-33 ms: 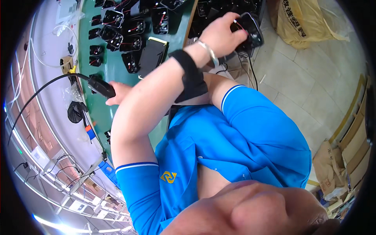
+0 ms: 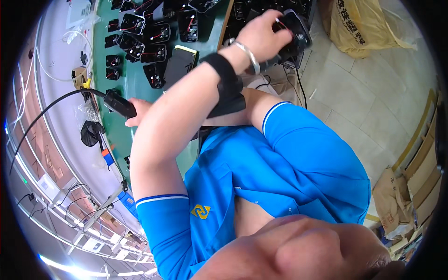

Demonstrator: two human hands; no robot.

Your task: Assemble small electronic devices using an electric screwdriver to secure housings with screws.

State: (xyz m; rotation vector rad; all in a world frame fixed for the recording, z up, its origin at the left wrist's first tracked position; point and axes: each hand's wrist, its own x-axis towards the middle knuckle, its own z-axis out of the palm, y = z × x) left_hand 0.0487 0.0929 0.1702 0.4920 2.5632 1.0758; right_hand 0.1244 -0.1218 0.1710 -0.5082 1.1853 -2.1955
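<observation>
My left arm reaches across to the upper right. There my left hand (image 2: 263, 39) grips a black plastic case (image 2: 299, 36) by its edge, thumb on the open side, near a red wire. Crossing beneath that arm, my right arm runs left. My right hand (image 2: 139, 112) is wrapped round a black corded handheld tool (image 2: 120, 104); most of its fingers are hidden by my left forearm, and so is the tool's front end. Several similar black cases (image 2: 155, 52) with red wires lie on the green table (image 2: 119, 135). A flat dark box (image 2: 179, 66) lies next to them.
Past the table's wooden edge (image 2: 227, 23), more black parts lie in a dark area under my left hand. Yellow plastic sacking (image 2: 352, 28) is on the tiled floor at the upper right, and flattened cardboard (image 2: 422, 177) at the right. The tool's cable (image 2: 44, 109) arches at the left.
My left hand has shifted slightly left and up with the black case. My right hand and the corded tool have hardly moved.
</observation>
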